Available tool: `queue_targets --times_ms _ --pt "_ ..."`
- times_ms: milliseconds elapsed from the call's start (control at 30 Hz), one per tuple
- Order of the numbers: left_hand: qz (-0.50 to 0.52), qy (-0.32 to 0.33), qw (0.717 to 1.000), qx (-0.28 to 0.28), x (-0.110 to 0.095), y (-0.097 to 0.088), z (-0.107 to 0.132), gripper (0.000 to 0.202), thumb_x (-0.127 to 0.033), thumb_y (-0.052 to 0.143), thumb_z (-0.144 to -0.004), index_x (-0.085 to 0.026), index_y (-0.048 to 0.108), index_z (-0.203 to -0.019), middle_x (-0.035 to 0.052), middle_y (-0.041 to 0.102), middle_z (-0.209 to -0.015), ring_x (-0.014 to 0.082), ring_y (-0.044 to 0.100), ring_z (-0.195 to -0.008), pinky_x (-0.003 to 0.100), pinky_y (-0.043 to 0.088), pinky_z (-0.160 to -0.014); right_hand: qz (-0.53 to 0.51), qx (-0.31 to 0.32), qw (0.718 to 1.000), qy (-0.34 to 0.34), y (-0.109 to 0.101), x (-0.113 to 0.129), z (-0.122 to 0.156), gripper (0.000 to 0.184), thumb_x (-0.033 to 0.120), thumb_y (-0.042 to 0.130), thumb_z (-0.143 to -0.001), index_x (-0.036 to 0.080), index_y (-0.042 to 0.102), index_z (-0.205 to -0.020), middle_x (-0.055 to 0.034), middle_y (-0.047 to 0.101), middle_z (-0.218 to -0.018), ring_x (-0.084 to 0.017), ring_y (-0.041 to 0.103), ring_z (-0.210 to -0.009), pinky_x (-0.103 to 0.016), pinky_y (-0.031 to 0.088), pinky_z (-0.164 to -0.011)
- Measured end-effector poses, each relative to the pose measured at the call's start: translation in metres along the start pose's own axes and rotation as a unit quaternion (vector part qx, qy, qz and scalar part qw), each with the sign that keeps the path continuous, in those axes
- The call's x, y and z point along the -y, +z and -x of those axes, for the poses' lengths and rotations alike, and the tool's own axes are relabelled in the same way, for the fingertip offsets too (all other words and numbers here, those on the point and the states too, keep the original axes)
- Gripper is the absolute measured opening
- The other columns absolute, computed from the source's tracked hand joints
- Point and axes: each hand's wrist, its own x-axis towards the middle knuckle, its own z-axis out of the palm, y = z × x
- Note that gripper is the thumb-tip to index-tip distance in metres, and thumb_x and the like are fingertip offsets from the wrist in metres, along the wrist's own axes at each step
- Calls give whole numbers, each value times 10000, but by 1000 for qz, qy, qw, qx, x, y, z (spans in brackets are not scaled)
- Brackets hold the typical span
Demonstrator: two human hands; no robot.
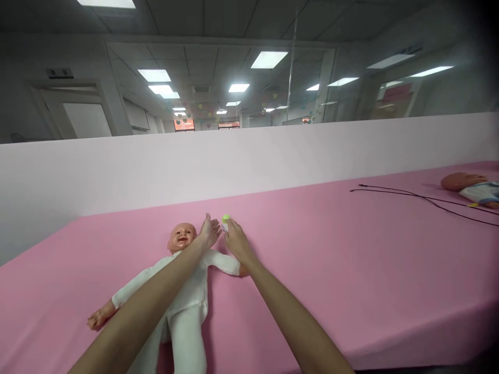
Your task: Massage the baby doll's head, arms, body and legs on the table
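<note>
A baby doll (191, 293) in a white long-sleeved suit lies face up on the pink-covered surface (312, 259), its arms spread. My left hand (210, 231) is beside the doll's head, palm turned up and fingers apart, holding nothing. Close to it on the right, my right hand (236, 240) is closed around a small white bottle (225, 226) with a yellow-green cap (226, 217). The bottle's opening and most of its body are hidden by my fingers. My left forearm crosses over the doll's chest.
Two thin black cables (417, 196) run across the pink surface at the right. A second doll (465, 183) lies at the far right edge. A low white wall (234, 161) with glass (249, 93) above it bounds the back.
</note>
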Motion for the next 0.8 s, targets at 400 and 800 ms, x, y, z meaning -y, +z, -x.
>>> queue_targets --times_ms 400,800 --pt "1 -14 999 30 -4 -3 -2 750 -614 320 -1073 -35 467 -1525 249 351 -1676 285 345 -1567 358 322 -1273 57 47 997 -11 23 -36 -55 655 42 352 -948 65 404 -1601 -157 335 -1699 -265 227 -1614 -475 225 -1297" --pt "-123 205 965 103 4 -49 206 620 -507 258 -1096 -184 765 -1246 104 655 -1463 125 438 -1508 283 354 -1205 -293 -57 954 -41 15 169 115 770 725 299 -1030 243 418 -1619 -96 353 -1709 -277 168 -1629 -552 140 -1325"
